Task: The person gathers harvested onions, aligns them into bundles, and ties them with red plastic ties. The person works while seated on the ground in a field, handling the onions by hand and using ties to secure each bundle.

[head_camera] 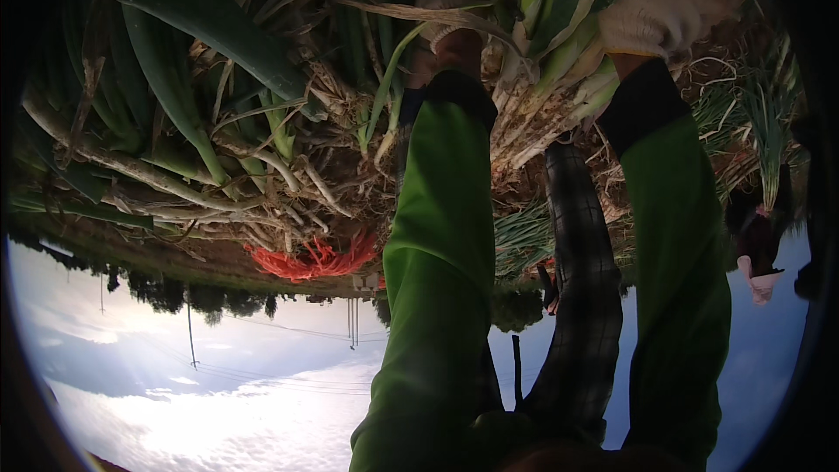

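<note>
A thick bunch of green onions [544,92], with pale, soil-stained stalks and stringy roots, lies between my two hands. My left hand [449,6], in a whitish knit glove, is on the bunch's left side, partly covered by leaves and a dry strip. Against its right side is my right hand [668,10], in a similar glove and slightly blurred. The fingers of both hands are too hidden or unclear to show their grip. Green sleeves with dark cuffs cover both arms.
The scene appears upside down. More large green onions [196,137] are heaped at left beside red plastic twine [314,259]. My plaid trouser leg [580,242] stands between my arms. Tied-looking onion bunches [524,239] lie behind. At right a person in a pale hat [759,282] is near upright onions [770,118].
</note>
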`<state>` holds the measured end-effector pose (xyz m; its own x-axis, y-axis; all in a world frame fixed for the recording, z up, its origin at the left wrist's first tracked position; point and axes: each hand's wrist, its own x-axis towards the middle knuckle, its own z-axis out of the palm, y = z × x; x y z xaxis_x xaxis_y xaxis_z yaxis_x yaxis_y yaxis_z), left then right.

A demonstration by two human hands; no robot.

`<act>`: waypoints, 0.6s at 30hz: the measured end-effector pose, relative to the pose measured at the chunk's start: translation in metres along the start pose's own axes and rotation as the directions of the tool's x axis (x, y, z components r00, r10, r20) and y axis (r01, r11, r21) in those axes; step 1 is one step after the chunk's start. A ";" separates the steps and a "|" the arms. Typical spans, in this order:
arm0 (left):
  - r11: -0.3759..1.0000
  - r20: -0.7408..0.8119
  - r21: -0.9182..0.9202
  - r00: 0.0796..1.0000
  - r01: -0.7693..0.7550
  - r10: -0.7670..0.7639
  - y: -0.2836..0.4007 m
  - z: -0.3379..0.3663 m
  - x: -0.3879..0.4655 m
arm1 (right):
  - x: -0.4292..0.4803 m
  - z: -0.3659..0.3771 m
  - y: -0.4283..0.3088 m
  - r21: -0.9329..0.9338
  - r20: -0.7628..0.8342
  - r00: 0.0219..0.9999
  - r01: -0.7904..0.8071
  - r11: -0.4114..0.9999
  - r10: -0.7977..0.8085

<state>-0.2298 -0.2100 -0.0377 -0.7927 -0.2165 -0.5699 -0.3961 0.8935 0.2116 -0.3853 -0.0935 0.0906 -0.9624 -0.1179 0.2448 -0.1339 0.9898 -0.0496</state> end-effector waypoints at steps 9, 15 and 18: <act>0.985 -0.220 0.122 0.971 0.126 -0.096 -0.046 0.029 0.012 | 0.005 0.000 -0.001 -0.003 -0.022 0.999 -0.037 0.999 0.036; 0.923 -0.061 0.035 0.923 0.382 -0.380 -0.016 -0.002 -0.064 | 0.004 0.001 0.001 0.000 -0.019 0.999 -0.035 0.999 0.035; 0.682 0.109 -0.428 0.783 0.593 -0.612 0.016 -0.023 -0.081 | 0.006 0.000 0.002 -0.003 -0.021 0.999 -0.036 0.999 0.036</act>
<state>-0.1829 -0.1871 0.0303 -0.3280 -0.6735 -0.6624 -0.9384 0.3132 0.1462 -0.3913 -0.0922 0.0915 -0.9613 -0.0809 0.2633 -0.0987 0.9936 -0.0551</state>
